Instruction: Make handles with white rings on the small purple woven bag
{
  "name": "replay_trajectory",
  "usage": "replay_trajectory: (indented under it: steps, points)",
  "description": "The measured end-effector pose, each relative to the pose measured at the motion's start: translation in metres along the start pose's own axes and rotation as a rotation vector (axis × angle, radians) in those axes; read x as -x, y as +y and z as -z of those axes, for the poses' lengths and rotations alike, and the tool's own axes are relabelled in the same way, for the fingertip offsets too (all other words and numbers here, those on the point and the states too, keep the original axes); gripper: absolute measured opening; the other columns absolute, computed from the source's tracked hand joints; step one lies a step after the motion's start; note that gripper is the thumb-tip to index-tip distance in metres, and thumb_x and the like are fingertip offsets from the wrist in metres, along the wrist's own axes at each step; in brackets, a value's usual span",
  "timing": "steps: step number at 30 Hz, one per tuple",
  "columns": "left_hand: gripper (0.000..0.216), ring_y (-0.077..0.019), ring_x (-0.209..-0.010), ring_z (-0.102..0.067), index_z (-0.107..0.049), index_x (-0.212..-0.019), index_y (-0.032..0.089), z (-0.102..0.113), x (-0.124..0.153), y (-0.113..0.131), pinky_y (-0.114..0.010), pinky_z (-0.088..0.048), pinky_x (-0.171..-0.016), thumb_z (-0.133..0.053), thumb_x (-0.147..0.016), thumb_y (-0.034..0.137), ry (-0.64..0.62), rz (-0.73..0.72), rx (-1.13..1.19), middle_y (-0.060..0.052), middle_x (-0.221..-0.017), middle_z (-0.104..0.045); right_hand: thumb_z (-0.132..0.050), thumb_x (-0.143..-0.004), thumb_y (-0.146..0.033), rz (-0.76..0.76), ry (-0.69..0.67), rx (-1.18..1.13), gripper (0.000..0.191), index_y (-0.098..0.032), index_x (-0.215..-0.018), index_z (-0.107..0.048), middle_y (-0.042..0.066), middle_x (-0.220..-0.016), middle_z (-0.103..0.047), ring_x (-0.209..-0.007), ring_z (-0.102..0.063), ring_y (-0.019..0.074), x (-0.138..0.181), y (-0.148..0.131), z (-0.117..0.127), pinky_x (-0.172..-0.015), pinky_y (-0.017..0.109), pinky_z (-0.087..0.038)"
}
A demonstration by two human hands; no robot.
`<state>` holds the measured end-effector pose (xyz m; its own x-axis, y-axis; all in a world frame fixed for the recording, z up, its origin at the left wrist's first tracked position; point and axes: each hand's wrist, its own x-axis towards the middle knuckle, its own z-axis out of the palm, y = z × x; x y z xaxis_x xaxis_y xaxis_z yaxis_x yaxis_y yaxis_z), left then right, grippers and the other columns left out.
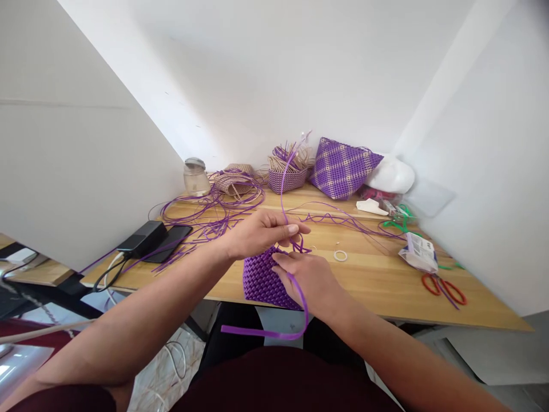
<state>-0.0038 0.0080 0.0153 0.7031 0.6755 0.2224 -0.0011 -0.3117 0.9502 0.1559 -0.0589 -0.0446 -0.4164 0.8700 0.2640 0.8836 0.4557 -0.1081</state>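
Observation:
A small purple woven basket (263,278) stands at the table's front edge, partly covered by my hands. Above its rim my left hand (270,232) is closed, thumb against the fingers, pinching a purple plastic strip (283,191) that rises upward. My right hand (311,280) lies over the basket's right side, its fingers closed at the rim around a strip. From this hand a wide purple strip end (266,332) curls down past the table edge. Short loops of strip show between both hands; just what each fingertip presses is partly hidden.
Purple strips (214,200) lie coiled at the left, near a glass jar (196,177) and a black adapter (143,237). Behind are a half-woven basket (287,178) and a checked purple bag (343,169). Red-handled scissors (444,289) and a white ring (340,256) lie right.

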Motion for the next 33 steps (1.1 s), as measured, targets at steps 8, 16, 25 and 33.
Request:
replay_trajectory:
  steps: [8, 16, 25, 33]
  points:
    - [0.035, -0.0035, -0.057, -0.044, -0.077, -0.102, 0.014, 0.013, 0.001, -0.018, -0.017, -0.038, -0.055, -0.075, -0.08, 0.041, 0.116, 0.035, 0.403, -0.002, -0.075, -0.063, -0.047, -0.098, -0.024, 0.072, 0.005, 0.002, 0.03, -0.023, -0.123, -0.064, 0.007, -0.095, -0.073, -0.083, -0.067, 0.0183, 0.0, -0.001, -0.003, -0.075, 0.028, -0.047]
    - [0.049, -0.0096, -0.058, -0.049, -0.071, -0.116, 0.015, 0.025, 0.006, 0.003, -0.021, -0.035, -0.056, -0.052, -0.093, 0.053, 0.096, 0.106, -0.102, 0.001, -0.063, -0.053, -0.047, -0.088, -0.011, 0.075, -0.156, 0.167, 0.038, -0.015, -0.124, -0.06, 0.013, -0.101, -0.07, -0.089, -0.067, 0.0259, -0.009, -0.011, 0.009, -0.075, 0.036, -0.051]
    - [0.032, -0.0129, -0.051, -0.041, -0.065, -0.057, 0.017, 0.014, -0.012, 0.025, -0.027, -0.027, -0.055, -0.057, -0.087, 0.024, -0.019, 0.114, -0.961, -0.002, -0.055, -0.055, -0.044, -0.098, -0.022, 0.088, -0.128, 0.088, 0.027, -0.018, -0.116, -0.063, 0.01, -0.1, -0.07, -0.088, -0.067, 0.0232, -0.017, 0.008, 0.005, -0.074, 0.034, -0.049]
    - [0.039, -0.0091, -0.049, -0.038, -0.058, -0.067, 0.016, 0.016, -0.021, 0.012, -0.023, -0.033, -0.053, -0.053, -0.092, 0.045, 0.048, 0.141, -0.164, 0.004, -0.052, -0.04, -0.044, -0.097, -0.024, 0.069, -0.139, 0.113, 0.035, -0.02, -0.128, -0.06, 0.012, -0.101, -0.07, -0.087, -0.067, 0.0239, -0.015, 0.005, 0.005, -0.074, 0.034, -0.048]
